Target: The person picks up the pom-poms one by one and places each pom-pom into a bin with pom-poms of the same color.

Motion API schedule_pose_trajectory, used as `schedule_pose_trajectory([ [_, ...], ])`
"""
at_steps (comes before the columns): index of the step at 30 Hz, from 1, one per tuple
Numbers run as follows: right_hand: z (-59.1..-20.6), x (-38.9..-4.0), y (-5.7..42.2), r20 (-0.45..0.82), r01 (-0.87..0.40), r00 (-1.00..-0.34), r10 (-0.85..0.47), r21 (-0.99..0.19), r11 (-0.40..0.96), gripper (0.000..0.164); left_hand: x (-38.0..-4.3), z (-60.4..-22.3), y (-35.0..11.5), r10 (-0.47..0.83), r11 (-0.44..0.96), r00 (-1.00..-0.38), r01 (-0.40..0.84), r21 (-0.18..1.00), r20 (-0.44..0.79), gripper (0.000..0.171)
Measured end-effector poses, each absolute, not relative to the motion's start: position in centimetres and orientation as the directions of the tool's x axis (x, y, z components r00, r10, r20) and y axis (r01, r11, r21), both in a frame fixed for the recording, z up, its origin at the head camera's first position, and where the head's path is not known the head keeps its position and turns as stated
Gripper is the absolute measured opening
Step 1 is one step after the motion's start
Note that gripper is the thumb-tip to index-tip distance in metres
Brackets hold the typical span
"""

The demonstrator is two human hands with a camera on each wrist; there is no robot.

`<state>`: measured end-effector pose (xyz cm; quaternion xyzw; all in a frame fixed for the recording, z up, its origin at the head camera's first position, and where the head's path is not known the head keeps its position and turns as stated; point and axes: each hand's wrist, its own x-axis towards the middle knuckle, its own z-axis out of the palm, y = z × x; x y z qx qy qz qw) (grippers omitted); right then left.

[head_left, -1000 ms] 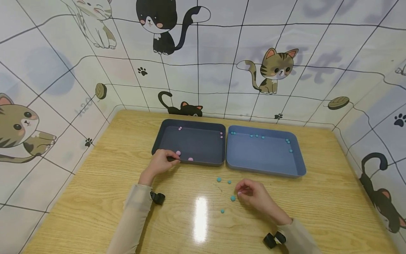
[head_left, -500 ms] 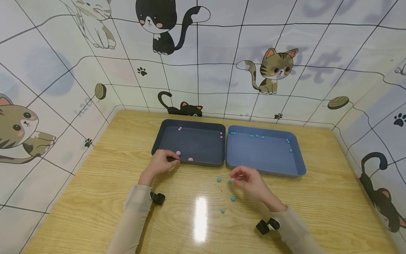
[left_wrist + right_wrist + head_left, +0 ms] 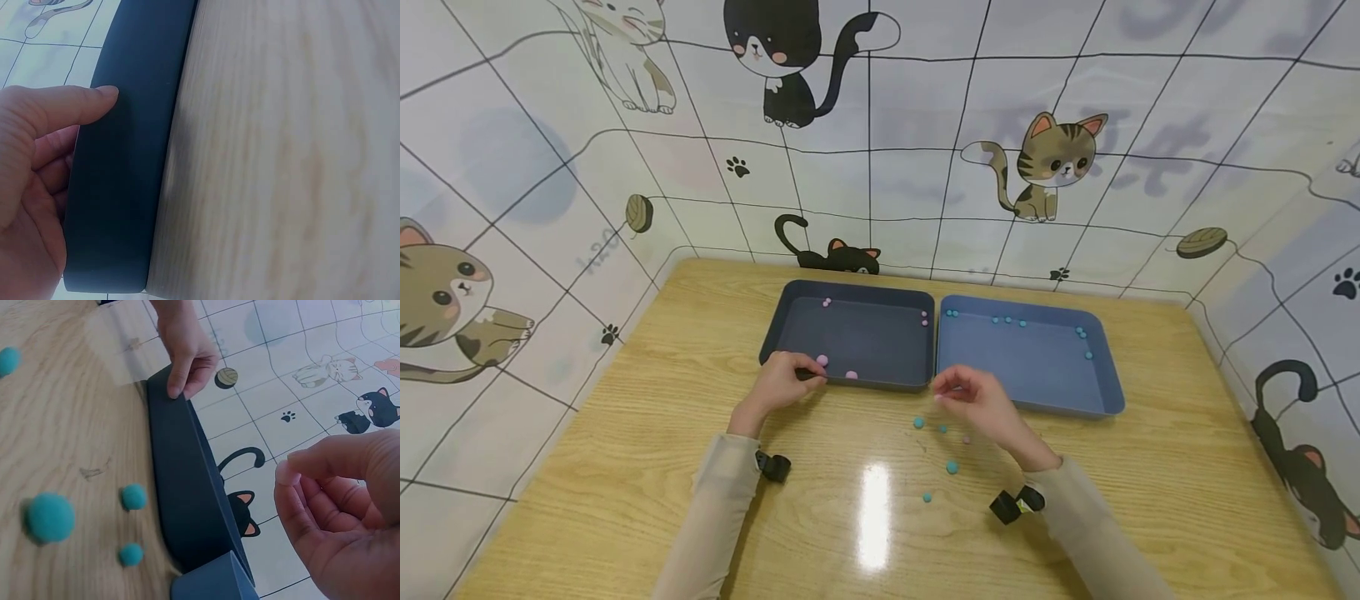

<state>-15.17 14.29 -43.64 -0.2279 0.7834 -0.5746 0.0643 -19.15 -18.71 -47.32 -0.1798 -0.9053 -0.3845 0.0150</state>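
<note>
looks like your left hand (image 3: 781, 385) grips the dark rectangular plastic-looking tray (image 3: 876, 333) while your right (image 3: 983, 407) hovers, fingers curled, pinching a round pink soft-looking ball (image 3: 287, 474)

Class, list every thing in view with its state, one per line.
Left hand: gripping the dark tray.
Right hand: pinching a pink ball.
Dark tray: upright, holding pink balls.
Blue tray: upright, holding teal balls.
Four teal balls: loose on table.
Another pink ball: loose on table.
</note>
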Motion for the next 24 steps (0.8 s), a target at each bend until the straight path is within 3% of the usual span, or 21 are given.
schedule_pose_trajectory([
  [24, -41.0, -18.3, 11.1, 0.13, -0.196, -0.93, -0.344, -0.967, 0.164, 0.015, -19.3, -47.6, -18.7, 0.315, 0.633, -0.933, 0.343, 0.694, 0.173, 0.008],
])
